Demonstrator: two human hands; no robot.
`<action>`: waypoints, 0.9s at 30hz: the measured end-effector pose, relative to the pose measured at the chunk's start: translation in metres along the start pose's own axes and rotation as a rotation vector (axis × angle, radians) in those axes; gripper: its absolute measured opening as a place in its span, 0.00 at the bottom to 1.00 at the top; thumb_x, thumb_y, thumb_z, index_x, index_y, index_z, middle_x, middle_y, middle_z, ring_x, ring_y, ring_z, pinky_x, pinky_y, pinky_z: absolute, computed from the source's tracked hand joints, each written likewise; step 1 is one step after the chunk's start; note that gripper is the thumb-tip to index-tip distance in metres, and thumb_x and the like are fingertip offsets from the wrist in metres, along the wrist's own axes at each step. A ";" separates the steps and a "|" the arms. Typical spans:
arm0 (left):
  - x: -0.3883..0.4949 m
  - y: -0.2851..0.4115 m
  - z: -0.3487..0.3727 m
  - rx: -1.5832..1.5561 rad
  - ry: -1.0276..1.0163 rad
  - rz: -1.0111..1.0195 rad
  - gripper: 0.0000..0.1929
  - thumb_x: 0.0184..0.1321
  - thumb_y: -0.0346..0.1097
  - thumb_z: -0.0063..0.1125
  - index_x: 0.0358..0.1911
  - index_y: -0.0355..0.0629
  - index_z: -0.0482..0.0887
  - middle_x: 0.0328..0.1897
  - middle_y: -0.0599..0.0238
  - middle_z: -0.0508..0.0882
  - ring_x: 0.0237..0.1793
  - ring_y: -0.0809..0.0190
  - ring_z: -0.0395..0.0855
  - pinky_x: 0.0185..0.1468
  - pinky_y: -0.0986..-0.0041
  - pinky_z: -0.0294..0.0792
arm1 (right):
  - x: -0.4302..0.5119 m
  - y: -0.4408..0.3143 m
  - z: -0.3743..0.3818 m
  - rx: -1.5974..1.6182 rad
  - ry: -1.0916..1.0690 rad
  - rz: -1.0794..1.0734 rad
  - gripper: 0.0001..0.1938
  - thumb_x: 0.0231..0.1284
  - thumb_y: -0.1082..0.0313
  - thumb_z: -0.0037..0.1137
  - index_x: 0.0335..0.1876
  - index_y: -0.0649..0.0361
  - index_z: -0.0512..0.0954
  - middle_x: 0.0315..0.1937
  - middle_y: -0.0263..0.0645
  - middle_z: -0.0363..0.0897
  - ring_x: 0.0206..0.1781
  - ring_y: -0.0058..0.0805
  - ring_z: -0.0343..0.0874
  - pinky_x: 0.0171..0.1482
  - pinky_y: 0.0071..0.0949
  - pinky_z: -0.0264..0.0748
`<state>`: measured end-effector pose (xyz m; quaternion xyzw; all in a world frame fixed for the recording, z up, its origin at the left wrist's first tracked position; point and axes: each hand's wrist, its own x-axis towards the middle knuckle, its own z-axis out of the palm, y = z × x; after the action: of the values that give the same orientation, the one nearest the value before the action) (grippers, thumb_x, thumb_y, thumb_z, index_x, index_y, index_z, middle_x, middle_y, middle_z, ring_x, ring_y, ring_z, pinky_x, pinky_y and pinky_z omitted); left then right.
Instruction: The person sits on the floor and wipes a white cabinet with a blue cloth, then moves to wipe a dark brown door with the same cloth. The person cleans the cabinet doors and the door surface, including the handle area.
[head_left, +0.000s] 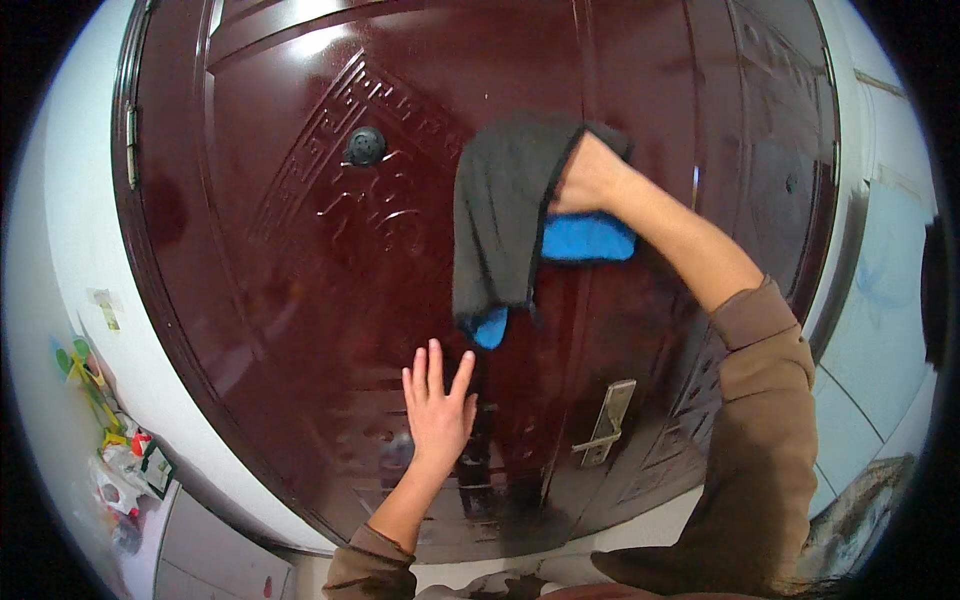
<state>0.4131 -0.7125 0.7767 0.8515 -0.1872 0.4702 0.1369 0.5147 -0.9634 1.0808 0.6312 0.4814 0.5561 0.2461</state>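
A dark grey cloth with a blue underside lies against a glossy dark-red door with embossed panels. My right hand holds this cloth, its fingers hidden under the grey fabric. One blue part of the cloth shows below my wrist, and a small blue corner hangs at the lower end. Lower and to the left, my left hand is raised before the door with its fingers apart and nothing in it. Whether its fingertips touch the door I cannot tell.
A round black door viewer sticks out at upper left. The metal lever handle juts out at lower right. Hinges line the left frame. A cabinet with assorted small items stands at lower left, and pale blue panels stand on the right.
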 end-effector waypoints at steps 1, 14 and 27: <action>0.008 0.007 0.005 0.001 0.018 0.041 0.41 0.49 0.36 0.71 0.71 0.60 0.69 0.80 0.45 0.54 0.77 0.39 0.51 0.74 0.42 0.50 | 0.006 0.022 -0.003 -0.104 0.035 -0.009 0.16 0.48 0.51 0.57 0.33 0.56 0.83 0.35 0.43 0.83 0.40 0.42 0.82 0.45 0.42 0.77; 0.038 0.048 0.032 0.108 -0.026 -0.065 0.43 0.48 0.43 0.74 0.71 0.70 0.67 0.80 0.47 0.52 0.78 0.39 0.51 0.73 0.35 0.48 | 0.132 0.148 -0.046 -0.300 -0.189 0.529 0.26 0.62 0.44 0.47 0.45 0.62 0.83 0.52 0.53 0.81 0.56 0.49 0.79 0.59 0.42 0.74; 0.033 0.040 0.038 0.192 -0.035 -0.086 0.46 0.40 0.47 0.77 0.70 0.70 0.70 0.80 0.46 0.53 0.78 0.41 0.51 0.73 0.37 0.49 | -0.054 0.294 -0.080 -0.515 0.004 0.991 0.23 0.65 0.50 0.42 0.48 0.59 0.83 0.50 0.50 0.82 0.54 0.52 0.79 0.57 0.48 0.73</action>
<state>0.4393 -0.7701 0.7876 0.8761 -0.1071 0.4647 0.0713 0.5422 -1.1515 1.3253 0.7004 -0.0237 0.7062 0.1007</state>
